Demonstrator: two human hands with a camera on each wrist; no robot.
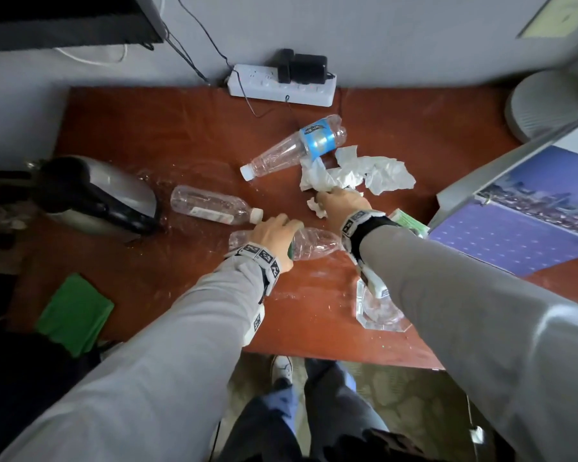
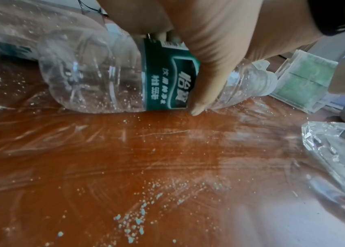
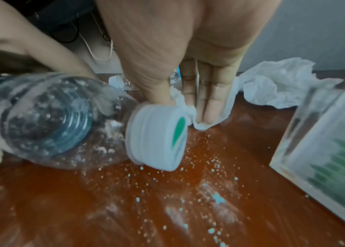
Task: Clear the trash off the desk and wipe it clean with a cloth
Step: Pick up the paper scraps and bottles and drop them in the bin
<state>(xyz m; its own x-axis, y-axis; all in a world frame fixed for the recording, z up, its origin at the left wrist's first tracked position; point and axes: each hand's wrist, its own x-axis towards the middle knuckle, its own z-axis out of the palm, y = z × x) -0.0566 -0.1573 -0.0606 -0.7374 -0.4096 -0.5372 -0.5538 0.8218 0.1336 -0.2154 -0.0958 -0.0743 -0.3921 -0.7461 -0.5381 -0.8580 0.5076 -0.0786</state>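
On the red-brown desk my left hand grips a clear bottle with a green label that lies on its side. In the left wrist view the thumb crosses the label of the bottle. My right hand pinches a wad of white tissue; its fingers and thumb close on the tissue. The bottle's white cap lies just in front. A larger crumpled tissue, a blue-labelled bottle and another clear bottle lie nearby.
A folded green cloth lies at the desk's front left, beside a steel kettle. A power strip sits at the back. A glass ashtray, a green box and a blue calendar are at right. Crumbs dot the surface.
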